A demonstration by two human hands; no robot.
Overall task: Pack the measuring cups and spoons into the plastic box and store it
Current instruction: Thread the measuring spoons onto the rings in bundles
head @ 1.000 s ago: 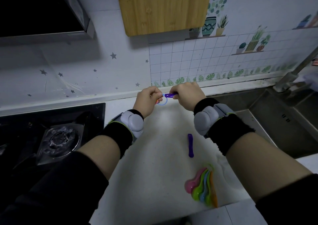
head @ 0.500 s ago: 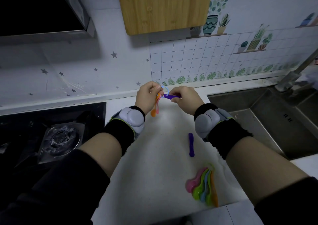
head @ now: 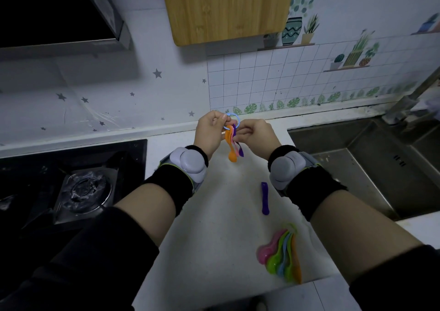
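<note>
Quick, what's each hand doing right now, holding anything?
Left hand: pinches the blue ring, with the small spoons hanging from it.
Right hand: pinches the small spoons by their handles, just under the ring.

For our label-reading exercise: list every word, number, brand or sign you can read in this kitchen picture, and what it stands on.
No text can be read anywhere.
Stacked measuring cups: any size marks too small to read.
Ring of spoons: any marks too small to read.
Wall stickers: plant pictures only, no words.
Sink wall: small dark marks, too blurred to tell.
</note>
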